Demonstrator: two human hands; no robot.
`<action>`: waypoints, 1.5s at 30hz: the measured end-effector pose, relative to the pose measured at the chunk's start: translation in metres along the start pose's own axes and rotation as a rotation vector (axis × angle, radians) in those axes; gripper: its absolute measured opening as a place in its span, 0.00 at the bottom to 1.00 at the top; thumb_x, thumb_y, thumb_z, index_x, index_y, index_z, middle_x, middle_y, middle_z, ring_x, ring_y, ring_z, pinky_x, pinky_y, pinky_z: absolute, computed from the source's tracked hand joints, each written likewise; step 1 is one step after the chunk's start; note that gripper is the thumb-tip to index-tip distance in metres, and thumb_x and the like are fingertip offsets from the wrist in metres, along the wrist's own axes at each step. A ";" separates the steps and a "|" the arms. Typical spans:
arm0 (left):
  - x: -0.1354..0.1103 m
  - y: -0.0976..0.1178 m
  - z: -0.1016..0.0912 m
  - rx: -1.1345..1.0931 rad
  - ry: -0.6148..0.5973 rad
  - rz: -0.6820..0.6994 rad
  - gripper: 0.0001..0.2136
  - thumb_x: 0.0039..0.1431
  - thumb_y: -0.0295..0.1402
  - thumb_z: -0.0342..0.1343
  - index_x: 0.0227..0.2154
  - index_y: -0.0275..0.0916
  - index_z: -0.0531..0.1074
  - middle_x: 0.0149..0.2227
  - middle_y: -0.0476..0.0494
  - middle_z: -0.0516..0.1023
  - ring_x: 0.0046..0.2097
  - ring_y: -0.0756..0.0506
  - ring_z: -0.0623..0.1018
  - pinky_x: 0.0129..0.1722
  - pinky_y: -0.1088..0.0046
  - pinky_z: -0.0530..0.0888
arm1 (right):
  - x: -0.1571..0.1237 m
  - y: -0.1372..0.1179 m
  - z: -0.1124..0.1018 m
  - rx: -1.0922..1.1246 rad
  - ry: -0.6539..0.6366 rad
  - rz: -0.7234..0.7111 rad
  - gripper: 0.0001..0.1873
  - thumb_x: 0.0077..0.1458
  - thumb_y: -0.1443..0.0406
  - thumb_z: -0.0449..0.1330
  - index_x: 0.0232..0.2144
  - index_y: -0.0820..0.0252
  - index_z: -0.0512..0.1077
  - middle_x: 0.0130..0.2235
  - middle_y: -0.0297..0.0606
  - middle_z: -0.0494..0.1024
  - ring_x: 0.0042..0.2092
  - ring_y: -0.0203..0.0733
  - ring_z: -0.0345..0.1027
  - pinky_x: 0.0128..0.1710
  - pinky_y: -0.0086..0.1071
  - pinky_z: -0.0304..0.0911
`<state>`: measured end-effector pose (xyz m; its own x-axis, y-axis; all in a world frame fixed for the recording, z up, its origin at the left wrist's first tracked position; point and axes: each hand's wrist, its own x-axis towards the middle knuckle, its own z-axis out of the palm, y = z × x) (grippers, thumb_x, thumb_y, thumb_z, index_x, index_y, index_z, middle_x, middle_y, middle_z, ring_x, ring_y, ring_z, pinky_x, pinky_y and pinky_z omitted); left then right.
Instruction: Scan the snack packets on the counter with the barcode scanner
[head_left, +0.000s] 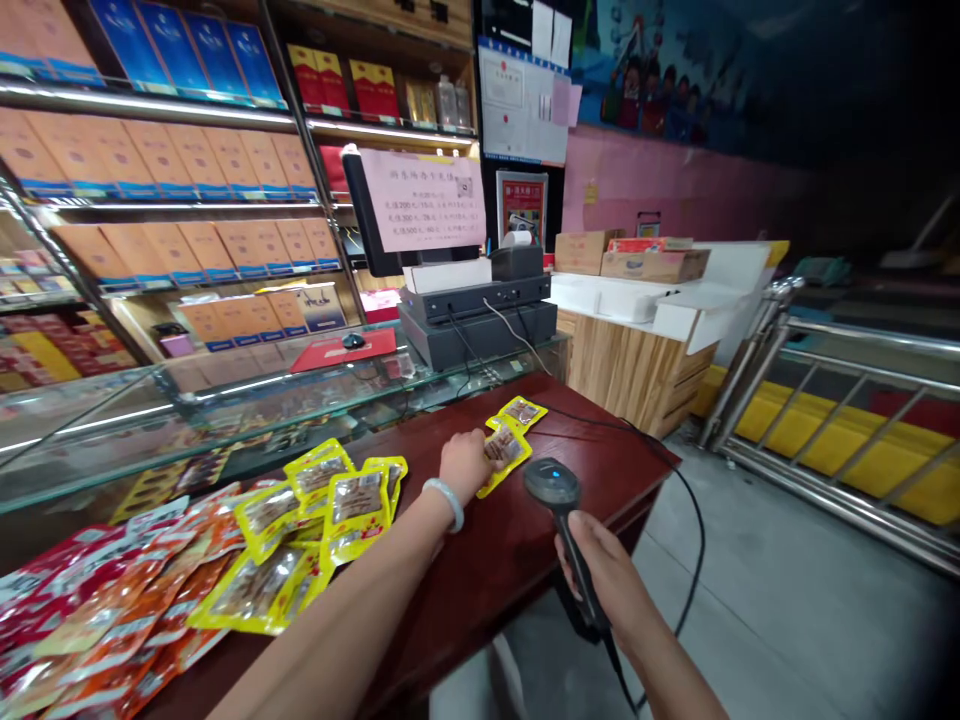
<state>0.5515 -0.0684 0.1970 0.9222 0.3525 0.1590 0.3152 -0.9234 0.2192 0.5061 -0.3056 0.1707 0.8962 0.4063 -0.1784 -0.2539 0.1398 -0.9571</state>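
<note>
Just below and right of the frame's centre, the left hand (466,462) had its fingers closed on a yellow packet (511,450). Lower right, the right hand (609,575) gripped a handheld scanner (553,482).

Yellow packet (513,448) near black scanner (555,488), lit blue.

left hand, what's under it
The left hand covers part of a yellow packet, whose rest shows beyond it; the red tabletop directly beneath the hand cannot be seen.

Lit shelves (150,104) stand left of a pink wall (705,185).
</note>
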 end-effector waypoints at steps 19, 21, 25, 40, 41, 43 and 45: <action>-0.128 -0.095 -0.049 -0.506 0.327 -0.448 0.18 0.55 0.42 0.59 0.45 0.39 0.68 0.38 0.43 0.79 0.39 0.43 0.79 0.37 0.70 0.71 | -0.035 -0.013 0.077 -0.057 -0.336 -0.075 0.28 0.51 0.39 0.58 0.27 0.57 0.63 0.22 0.27 0.64 0.19 0.29 0.54 0.16 0.24 0.51; -0.140 -0.116 -0.064 -0.393 0.412 -0.505 0.21 0.57 0.42 0.56 0.51 0.40 0.66 0.41 0.41 0.79 0.41 0.42 0.79 0.40 0.69 0.71 | -0.034 -0.008 0.080 -0.059 -0.358 -0.039 0.29 0.50 0.38 0.58 0.28 0.57 0.63 0.22 0.27 0.64 0.19 0.29 0.54 0.16 0.23 0.51; -0.158 -0.149 -0.077 -0.063 0.455 -0.588 0.26 0.58 0.42 0.54 0.59 0.41 0.63 0.58 0.33 0.71 0.59 0.36 0.70 0.55 0.57 0.66 | -0.031 -0.004 0.087 -0.061 -0.359 -0.015 0.29 0.50 0.39 0.59 0.29 0.58 0.64 0.23 0.27 0.65 0.19 0.29 0.55 0.17 0.23 0.51; -0.011 -0.031 -0.017 0.037 0.154 0.074 0.28 0.61 0.44 0.53 0.62 0.36 0.64 0.66 0.30 0.60 0.68 0.37 0.57 0.65 0.58 0.57 | -0.002 0.001 0.033 -0.086 -0.174 -0.030 0.30 0.49 0.37 0.57 0.33 0.57 0.66 0.22 0.27 0.65 0.18 0.30 0.56 0.15 0.23 0.50; 0.004 -0.018 -0.007 0.009 0.114 0.126 0.28 0.62 0.43 0.53 0.63 0.37 0.62 0.66 0.30 0.59 0.68 0.37 0.56 0.65 0.58 0.57 | -0.002 0.004 0.027 -0.090 -0.143 -0.021 0.31 0.48 0.36 0.57 0.33 0.57 0.67 0.21 0.27 0.65 0.18 0.31 0.56 0.15 0.23 0.50; 0.030 0.002 0.013 -0.011 0.047 0.210 0.28 0.63 0.43 0.51 0.65 0.43 0.59 0.68 0.33 0.55 0.70 0.37 0.53 0.65 0.54 0.56 | -0.003 0.010 0.016 -0.090 -0.052 -0.001 0.32 0.46 0.35 0.58 0.36 0.56 0.68 0.22 0.29 0.68 0.19 0.32 0.58 0.16 0.24 0.51; 0.049 0.017 0.027 0.004 -0.008 0.281 0.28 0.64 0.47 0.48 0.65 0.48 0.57 0.70 0.38 0.51 0.71 0.36 0.47 0.66 0.48 0.51 | -0.005 0.015 0.006 -0.090 0.002 0.031 0.33 0.46 0.35 0.58 0.37 0.56 0.69 0.23 0.31 0.70 0.20 0.34 0.60 0.17 0.25 0.53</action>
<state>0.6078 -0.0708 0.1824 0.9752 0.0817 0.2057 0.0479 -0.9853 0.1642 0.4951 -0.2998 0.1585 0.8891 0.4074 -0.2084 -0.2478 0.0459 -0.9677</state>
